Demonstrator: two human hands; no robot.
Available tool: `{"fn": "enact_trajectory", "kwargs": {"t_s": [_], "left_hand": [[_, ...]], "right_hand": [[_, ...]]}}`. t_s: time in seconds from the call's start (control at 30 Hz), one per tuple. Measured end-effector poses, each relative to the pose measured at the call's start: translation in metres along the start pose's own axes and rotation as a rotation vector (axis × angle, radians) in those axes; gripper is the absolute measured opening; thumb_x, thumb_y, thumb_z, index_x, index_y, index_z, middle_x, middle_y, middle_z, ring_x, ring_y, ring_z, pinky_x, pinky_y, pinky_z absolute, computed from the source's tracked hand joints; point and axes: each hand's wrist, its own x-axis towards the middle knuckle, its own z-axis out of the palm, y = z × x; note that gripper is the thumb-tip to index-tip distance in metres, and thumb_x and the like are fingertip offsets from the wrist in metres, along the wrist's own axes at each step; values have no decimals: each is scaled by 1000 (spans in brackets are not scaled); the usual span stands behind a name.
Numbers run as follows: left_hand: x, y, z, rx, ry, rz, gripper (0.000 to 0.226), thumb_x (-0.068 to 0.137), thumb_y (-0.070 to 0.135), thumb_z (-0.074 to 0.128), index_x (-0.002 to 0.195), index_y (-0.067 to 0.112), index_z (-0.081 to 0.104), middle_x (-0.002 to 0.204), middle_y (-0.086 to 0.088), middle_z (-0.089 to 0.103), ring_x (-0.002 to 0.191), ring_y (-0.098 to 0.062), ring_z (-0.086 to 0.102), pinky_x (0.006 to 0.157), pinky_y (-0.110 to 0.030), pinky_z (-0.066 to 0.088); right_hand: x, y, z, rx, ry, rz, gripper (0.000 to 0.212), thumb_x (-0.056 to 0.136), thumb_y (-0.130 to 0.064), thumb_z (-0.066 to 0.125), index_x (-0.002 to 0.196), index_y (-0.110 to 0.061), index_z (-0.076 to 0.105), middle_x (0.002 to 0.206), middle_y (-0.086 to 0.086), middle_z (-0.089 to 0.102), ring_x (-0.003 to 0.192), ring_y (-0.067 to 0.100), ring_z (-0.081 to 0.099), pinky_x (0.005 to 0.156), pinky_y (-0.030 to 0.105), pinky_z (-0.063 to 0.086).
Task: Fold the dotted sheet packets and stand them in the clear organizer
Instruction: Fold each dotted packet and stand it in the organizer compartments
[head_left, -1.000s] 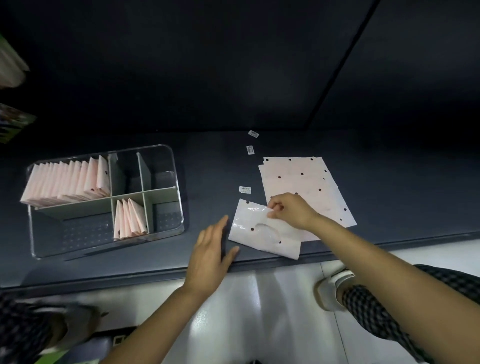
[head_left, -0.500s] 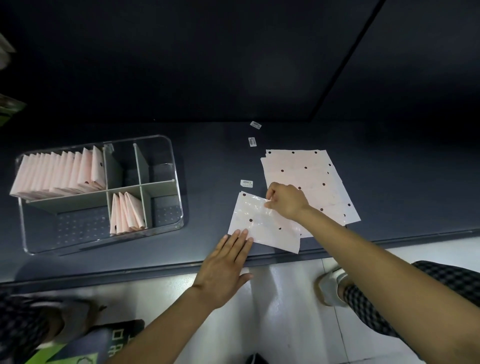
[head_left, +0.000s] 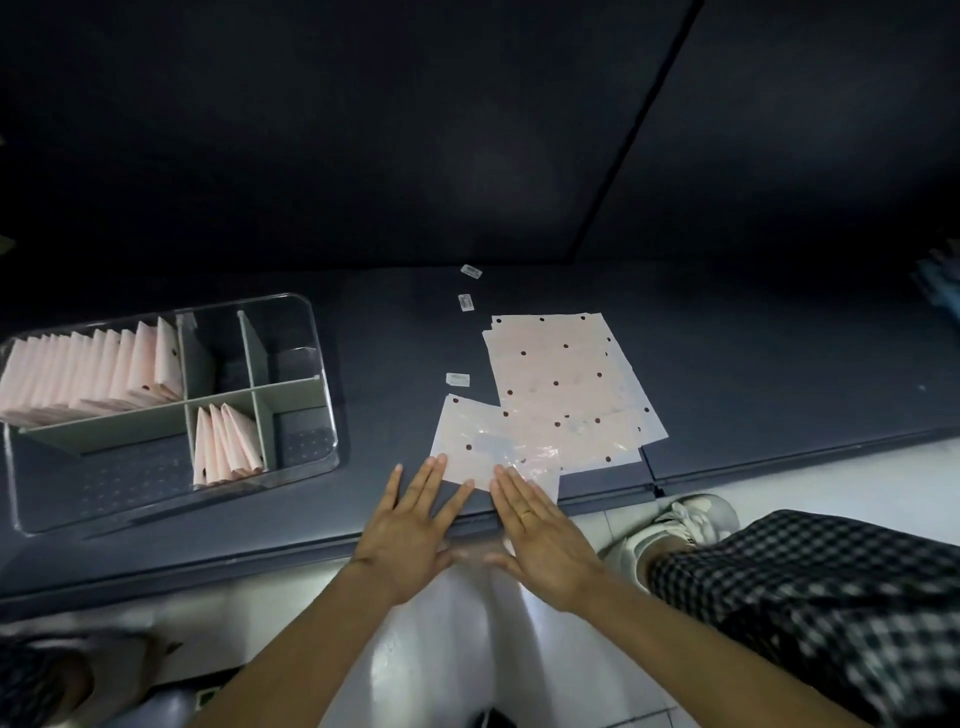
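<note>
Both hands lie flat, holding nothing: left hand (head_left: 410, 525) and right hand (head_left: 540, 535) fingertips on the packet (head_left: 493, 447) at the bench (head_left: 395, 353) edge. Best crease it squarely, edges aligned.

My pale pink sheet packets (head_left: 563, 374) carry dark red dots; the clear organizer (head_left: 291, 457) has grey-green dividers; my trousers (head_left: 810, 587) are black-and-white checked.
</note>
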Motion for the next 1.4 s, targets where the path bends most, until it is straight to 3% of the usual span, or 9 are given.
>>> {"fn": "enact_trajectory", "kwargs": {"t_s": [0.13, 0.27, 0.33, 0.47, 0.6, 0.7, 0.97, 1.3, 1.4], "left_hand": [[0, -1, -4, -2, -38, -21, 73, 90, 68, 10, 134, 33, -36, 146, -11, -35, 128, -26, -40, 112, -52, -17], [1, 1, -6, -68, -33, -48, 70, 89, 68, 7, 138, 33, -30, 152, -10, -29, 137, -23, -31, 113, -46, -15], [2, 2, -9, -132, -20, -53, 76, 78, 72, -10, 143, 34, -22, 154, -9, -26, 142, -22, -25, 114, -42, -14], [0, 2, -16, -202, -14, -51, 114, 47, 74, -42, 149, 36, -7, 156, -7, -20, 145, -20, -16, 115, -37, -13], [1, 1, -19, -244, 32, -81, 71, 87, 68, 2, 150, 36, 4, 158, -5, -14, 146, -18, -8, 116, -31, -7], [2, 0, -18, -285, 24, -88, 61, 95, 58, 27, 150, 37, 10, 159, -3, -11, 146, -17, -4, 118, -30, 4], [7, -6, -21, -317, 61, -76, 54, 96, 52, 36, 147, 33, 27, 157, 0, 10, 141, -16, 14, 111, -29, 25], [8, -9, -23, -296, 101, -94, 51, 96, 48, 39, 144, 29, 34, 151, 3, 24, 135, -17, 27, 106, -29, 29], [12, -14, -25, -303, 119, -94, 44, 97, 42, 43, 138, 28, 42, 145, 5, 33, 130, -16, 33, 102, -28, 33]], "right_hand": [[-24, 29, -7, -129, -17, -43, 72, 94, -56, 23, 146, -7, 26, 154, 11, 20, 143, 22, 19, 113, 37, 1], [-19, 29, -14, -90, 174, -28, 46, 82, -49, 64, 114, -17, 69, 124, -1, 63, 115, 12, 59, 107, 33, 37], [-3, 23, -24, 22, 263, 39, 28, 69, -43, 80, 86, -21, 76, 98, -5, 73, 90, 13, 69, 85, 28, 54], [24, 12, -29, 88, 157, 80, 25, 84, -33, 66, 97, -11, 66, 100, 6, 65, 92, 23, 59, 82, 31, 48], [26, 10, -25, 77, 210, 3, 25, 64, -31, 84, 77, -15, 70, 80, 1, 66, 73, 17, 63, 62, 20, 52], [21, 15, -21, 179, 304, -36, 24, 59, -18, 88, 75, -12, 72, 79, 1, 67, 71, 17, 65, 58, 18, 52], [21, 27, -19, 339, 261, -45, 8, 73, -2, 75, 72, -2, 67, 76, 8, 67, 72, 24, 65, 59, 27, 55], [35, 15, -28, 7, 247, -18, 24, 43, -8, 82, 52, -13, 60, 54, 0, 55, 51, 14, 54, 47, 22, 47], [35, 13, -29, 196, 208, 25, 18, 65, -12, 79, 74, -5, 64, 77, 6, 61, 72, 19, 58, 64, 24, 49]]}}
